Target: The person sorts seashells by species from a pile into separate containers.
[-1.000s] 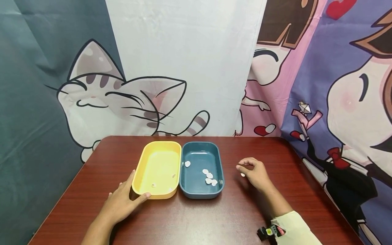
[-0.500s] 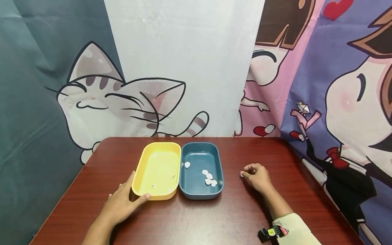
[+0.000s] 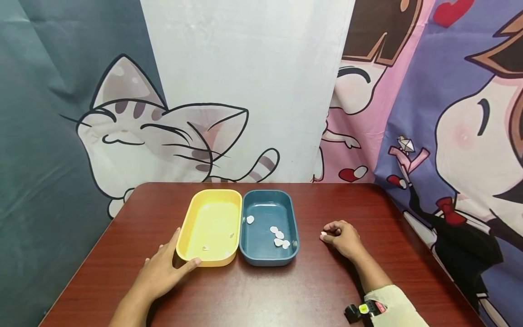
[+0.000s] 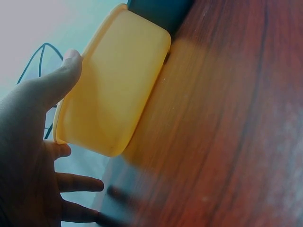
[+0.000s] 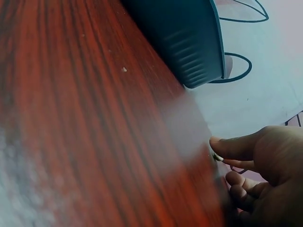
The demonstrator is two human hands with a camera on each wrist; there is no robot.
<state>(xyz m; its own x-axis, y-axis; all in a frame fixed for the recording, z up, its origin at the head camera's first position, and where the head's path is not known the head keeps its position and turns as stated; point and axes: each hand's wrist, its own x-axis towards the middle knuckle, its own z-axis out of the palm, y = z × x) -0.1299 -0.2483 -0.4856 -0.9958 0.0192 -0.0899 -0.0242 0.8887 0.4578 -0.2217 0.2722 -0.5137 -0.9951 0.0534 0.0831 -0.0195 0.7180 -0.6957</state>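
My right hand [image 3: 344, 240] is low over the table, right of the blue tray. Its thumb and forefinger pinch a small whitish shell-like piece [image 3: 323, 233]; in the right wrist view the piece [image 5: 218, 157] shows at the thumb tip. My left hand [image 3: 160, 271] spans the near left corner of the yellow tray [image 3: 209, 262], fingers spread and fairly straight. In the left wrist view its thumb [image 4: 71, 66] lies along the rim and the lower fingers stick out past the tray. Several white shell-like pieces [image 3: 279, 235] lie in the blue tray [image 3: 267, 262]; a few small pale ones [image 3: 205, 248] lie in the yellow tray.
Both trays stand side by side on the reddish-brown wooden table [image 3: 261, 295]. A cartoon-printed cloth [image 3: 261, 91] hangs behind the table and along its sides. A small black device [image 3: 363, 309] is at the right sleeve.
My right hand has come down and drawn slightly back; its fingertips have closed on the whitish piece that lay on the table. The left hand and both trays have stayed put.
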